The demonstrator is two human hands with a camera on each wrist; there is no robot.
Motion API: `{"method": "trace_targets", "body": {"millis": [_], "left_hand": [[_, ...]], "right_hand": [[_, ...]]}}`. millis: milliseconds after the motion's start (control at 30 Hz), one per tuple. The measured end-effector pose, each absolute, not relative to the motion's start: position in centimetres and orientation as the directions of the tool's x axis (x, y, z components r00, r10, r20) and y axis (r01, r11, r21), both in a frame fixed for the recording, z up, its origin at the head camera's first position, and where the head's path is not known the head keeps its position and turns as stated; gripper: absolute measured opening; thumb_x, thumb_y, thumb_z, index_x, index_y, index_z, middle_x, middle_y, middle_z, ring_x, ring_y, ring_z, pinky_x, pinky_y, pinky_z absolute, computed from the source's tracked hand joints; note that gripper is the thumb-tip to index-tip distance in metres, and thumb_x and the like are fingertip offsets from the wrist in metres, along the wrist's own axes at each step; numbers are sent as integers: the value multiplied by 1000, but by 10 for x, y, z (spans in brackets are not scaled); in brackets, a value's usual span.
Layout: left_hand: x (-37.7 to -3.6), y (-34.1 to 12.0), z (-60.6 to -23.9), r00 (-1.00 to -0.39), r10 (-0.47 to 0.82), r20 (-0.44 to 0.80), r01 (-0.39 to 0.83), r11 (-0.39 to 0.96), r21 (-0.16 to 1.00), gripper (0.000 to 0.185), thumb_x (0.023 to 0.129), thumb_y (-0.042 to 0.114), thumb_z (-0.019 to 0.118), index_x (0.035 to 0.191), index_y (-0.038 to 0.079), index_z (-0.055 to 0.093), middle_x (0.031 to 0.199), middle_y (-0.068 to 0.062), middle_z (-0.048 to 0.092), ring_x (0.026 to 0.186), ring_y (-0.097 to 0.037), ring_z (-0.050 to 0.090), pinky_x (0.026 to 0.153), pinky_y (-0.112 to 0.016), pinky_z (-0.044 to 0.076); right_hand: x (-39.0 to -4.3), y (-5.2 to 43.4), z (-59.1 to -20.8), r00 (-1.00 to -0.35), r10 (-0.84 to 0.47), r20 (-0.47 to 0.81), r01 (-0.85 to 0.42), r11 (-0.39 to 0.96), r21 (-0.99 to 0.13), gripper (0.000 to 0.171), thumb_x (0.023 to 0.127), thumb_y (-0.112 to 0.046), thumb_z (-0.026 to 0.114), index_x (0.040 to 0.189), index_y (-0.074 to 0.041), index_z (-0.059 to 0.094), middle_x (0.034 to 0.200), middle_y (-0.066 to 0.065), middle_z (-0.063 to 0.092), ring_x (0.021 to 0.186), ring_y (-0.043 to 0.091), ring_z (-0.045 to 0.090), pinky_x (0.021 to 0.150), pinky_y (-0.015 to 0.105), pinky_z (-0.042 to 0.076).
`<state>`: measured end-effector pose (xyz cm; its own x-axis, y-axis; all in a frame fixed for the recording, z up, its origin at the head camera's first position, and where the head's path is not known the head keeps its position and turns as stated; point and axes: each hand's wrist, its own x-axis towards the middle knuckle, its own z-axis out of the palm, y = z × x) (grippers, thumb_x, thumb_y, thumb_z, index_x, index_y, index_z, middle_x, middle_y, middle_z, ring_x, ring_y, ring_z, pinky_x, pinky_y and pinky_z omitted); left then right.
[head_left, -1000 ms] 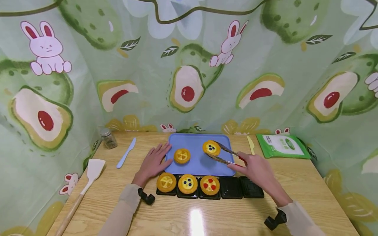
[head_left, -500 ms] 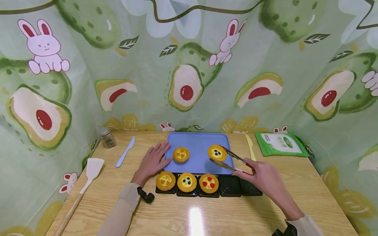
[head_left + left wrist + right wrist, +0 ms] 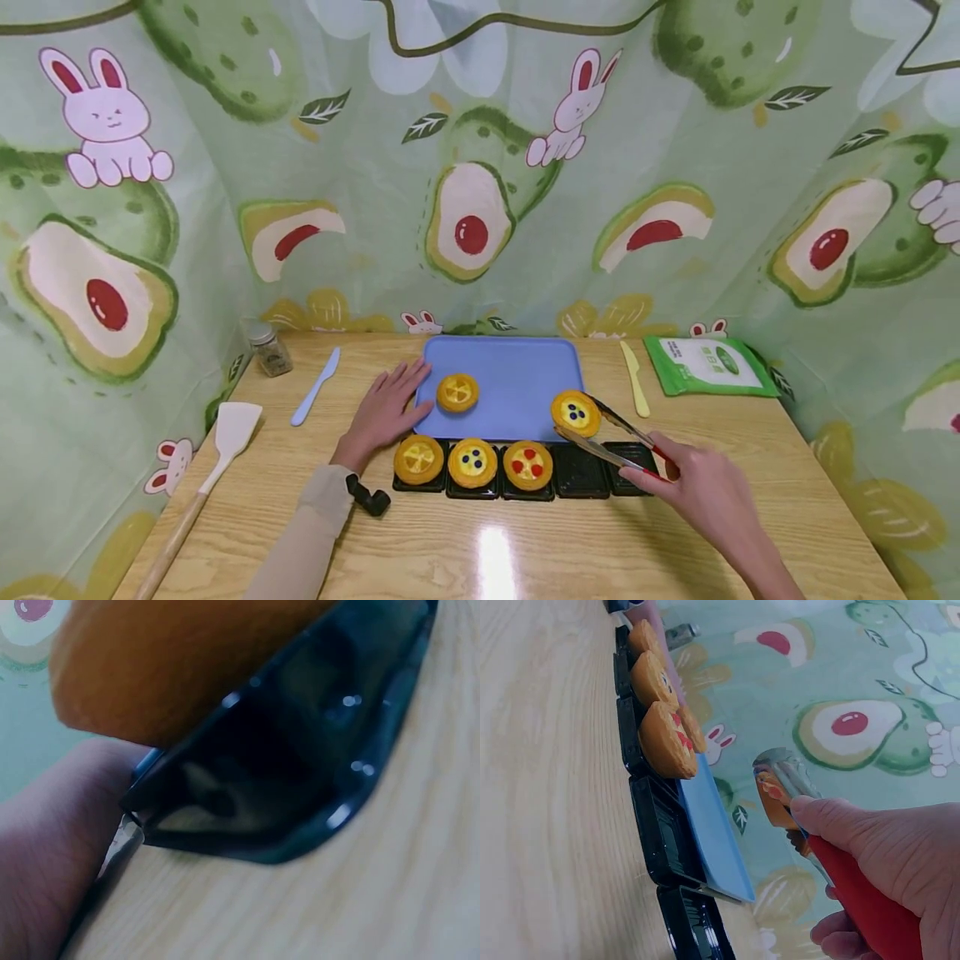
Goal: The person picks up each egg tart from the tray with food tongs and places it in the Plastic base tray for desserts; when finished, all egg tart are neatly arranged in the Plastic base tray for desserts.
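I have the tongs [image 3: 615, 437] pinched in my right hand [image 3: 701, 492], fingers [image 3: 832, 817] curled round the red handles, and their metal tips are closed on the tart with dark blue dots [image 3: 575, 413]. It hangs at the lower right corner of the blue tray [image 3: 510, 367], just above the empty black cups [image 3: 603, 471] in the lower middle of the frame. I judge it light, with a crumbly-looking crust and a glossy top, so it could crack under a hard squeeze or slide out if the tips loosen; the tips sit on opposite sides of its rim, which seems the right place, clear of the soft centre. Keeping it level looks wise, as the filling face points upward. My left hand [image 3: 386, 412] lies flat on the tabletop [image 3: 480, 550], fingers straight and relaxed, holding nothing, its fingertips touching the tray's left edge. One yellow tart [image 3: 457, 392] sits on the tray, and three filled cups [image 3: 472, 467] stand in the row just below it.
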<state>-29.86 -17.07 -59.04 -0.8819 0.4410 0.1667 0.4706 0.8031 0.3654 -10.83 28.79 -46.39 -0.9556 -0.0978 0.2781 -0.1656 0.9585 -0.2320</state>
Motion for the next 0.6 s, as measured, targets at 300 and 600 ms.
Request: {"method": "trace_targets", "body": {"millis": [300,600], "left_hand": [[-299,-171,-590,-880,444,171,475,801,364,76,104,63,46,168,28,27,173,6,22,160,-30,19,128,-57,12],[-298,-171,-591,-880,442,172,474,801,366,75,104,62,46,168,28,27,173,6,21,161,-29,18,128,-57,12]], "right_hand": [[-83,291,-470,-987,-33,157,-70,970,-233,50,82,-64,80,95,-17,74,59,-9,40,51,10,34,47,27,23],[-72,290,-477,-999,26,-31,33,967,-253,52,82,-71,75,78,-23,54,60,-5,40,54,13,38,49,29,23]]}}
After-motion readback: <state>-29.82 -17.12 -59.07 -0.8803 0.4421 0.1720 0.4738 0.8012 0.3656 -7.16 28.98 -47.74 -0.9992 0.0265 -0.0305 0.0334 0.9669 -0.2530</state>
